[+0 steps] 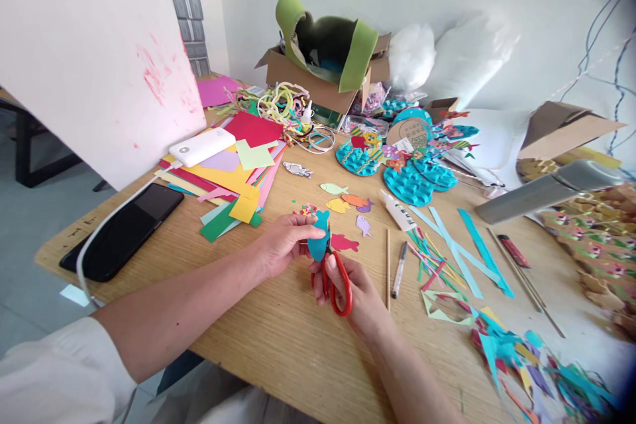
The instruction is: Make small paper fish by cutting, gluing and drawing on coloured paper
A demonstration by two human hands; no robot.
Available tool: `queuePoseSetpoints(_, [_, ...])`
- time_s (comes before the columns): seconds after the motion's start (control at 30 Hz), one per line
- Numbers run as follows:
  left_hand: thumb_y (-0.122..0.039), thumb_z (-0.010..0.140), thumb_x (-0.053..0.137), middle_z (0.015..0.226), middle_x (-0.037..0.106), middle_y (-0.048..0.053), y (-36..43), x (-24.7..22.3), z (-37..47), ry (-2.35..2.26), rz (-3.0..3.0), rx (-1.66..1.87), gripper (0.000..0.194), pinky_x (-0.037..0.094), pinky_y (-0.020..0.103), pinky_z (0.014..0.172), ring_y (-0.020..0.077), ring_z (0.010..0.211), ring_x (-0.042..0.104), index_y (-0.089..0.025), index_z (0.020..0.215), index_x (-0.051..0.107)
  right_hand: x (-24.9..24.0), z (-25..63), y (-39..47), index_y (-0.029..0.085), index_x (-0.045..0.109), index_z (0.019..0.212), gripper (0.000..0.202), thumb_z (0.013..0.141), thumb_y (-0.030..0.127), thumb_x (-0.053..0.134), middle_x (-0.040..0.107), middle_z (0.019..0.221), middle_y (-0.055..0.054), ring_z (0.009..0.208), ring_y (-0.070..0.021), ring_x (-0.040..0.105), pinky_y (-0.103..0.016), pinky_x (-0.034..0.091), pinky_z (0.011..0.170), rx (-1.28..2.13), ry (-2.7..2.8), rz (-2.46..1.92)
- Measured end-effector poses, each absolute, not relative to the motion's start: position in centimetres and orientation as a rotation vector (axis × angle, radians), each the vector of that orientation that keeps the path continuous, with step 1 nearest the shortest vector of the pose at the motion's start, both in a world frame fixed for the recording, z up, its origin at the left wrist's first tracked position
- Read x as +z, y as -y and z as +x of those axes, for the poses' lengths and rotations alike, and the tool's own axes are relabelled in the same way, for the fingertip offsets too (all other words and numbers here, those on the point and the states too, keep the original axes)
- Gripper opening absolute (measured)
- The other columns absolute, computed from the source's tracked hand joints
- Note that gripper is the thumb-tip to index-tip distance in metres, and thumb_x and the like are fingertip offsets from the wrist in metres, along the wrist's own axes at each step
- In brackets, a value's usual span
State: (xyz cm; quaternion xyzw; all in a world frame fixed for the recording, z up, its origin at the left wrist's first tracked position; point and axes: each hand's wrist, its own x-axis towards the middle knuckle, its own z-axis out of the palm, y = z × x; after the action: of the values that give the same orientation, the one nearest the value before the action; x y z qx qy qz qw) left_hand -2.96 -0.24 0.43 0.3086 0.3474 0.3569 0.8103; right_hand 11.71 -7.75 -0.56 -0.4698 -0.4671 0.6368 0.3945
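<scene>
Head view: left hand [281,246] pinches the blue paper fish [317,250] above the table [278,344]; right hand [366,301], curled around the scissors [348,288], holds the blades at its right edge. Recommended: rotate paper, keep blades steady.

Fingers cover part of the blue paper fish [318,236] in the left hand [288,243], and the tips of the scissors [340,288] pass out of clear sight against it. The right hand [355,291] hides part of the red handles. Well beyond both hands, the contents of the cardboard box [311,83] are too dark to tell. The picture's edge cuts off both arms, the white board [99,46] left of the hands, and the scrap pile [536,364] right of them.
</scene>
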Motion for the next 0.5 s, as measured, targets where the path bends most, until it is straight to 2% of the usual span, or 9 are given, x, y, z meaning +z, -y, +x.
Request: queuePoseSetpoints(0.5, [-0.027,0.054,0.085,0.068,0.065,0.002,0.24,0.44,-3.00,-0.736,0.687,0.768,0.030,0.044,0.024,0.058,0.0116,0.059,0.058,-0.013,0.069,0.064,-0.68,11.70,7.74,0.016,0.060,0.079,0.052,0.083,0.067,0.060,0.058,0.051,0.002,0.040,-0.0084,0.050,-0.020,0.032,0.041,1.569,1.187,-1.227])
